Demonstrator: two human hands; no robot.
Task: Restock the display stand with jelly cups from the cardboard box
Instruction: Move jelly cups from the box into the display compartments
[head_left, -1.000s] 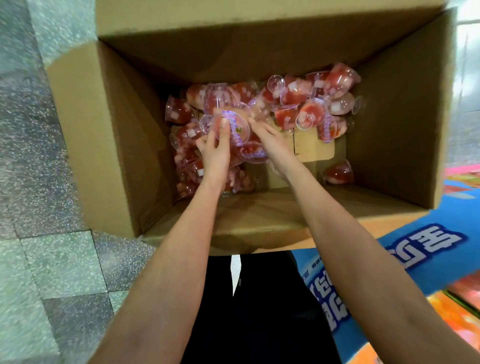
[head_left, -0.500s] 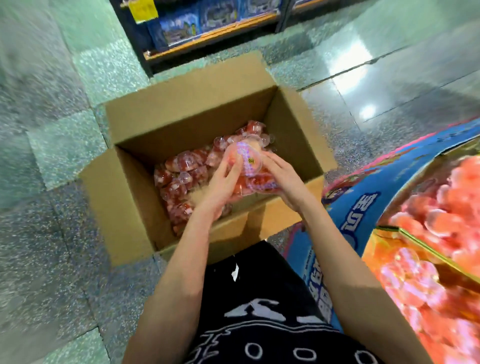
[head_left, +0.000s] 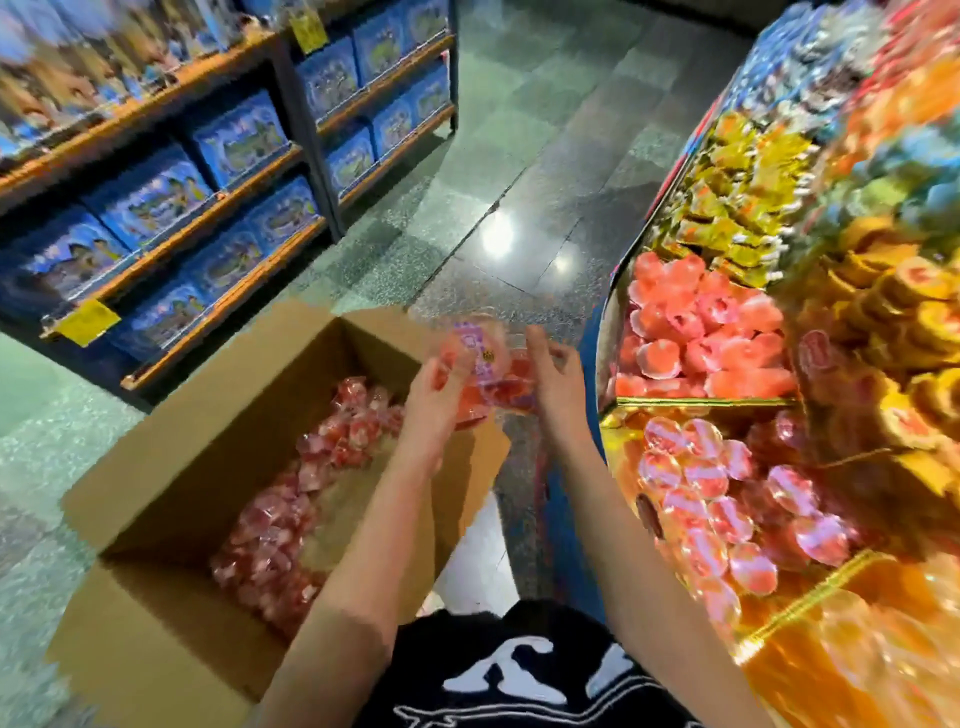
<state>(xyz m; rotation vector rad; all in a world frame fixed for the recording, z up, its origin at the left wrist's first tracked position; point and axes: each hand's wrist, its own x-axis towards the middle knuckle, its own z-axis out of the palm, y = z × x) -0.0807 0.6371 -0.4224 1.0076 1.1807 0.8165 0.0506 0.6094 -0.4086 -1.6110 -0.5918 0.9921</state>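
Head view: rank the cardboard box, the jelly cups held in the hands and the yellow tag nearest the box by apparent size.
1. cardboard box, by far the largest.
2. held jelly cups.
3. yellow tag, smallest; it sits farther from the camera, so its true size is unsure.

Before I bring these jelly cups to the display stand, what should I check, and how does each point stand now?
1. Grip on the jelly cup bundle: ok, left hand and right hand both hold it.
2. Bundle above the cardboard box rim: ok.
3. Matching cups on the display stand in view: ok.
4. Free room among them: cannot tell, blurred.
5. Boxed cups for later trips: ok.
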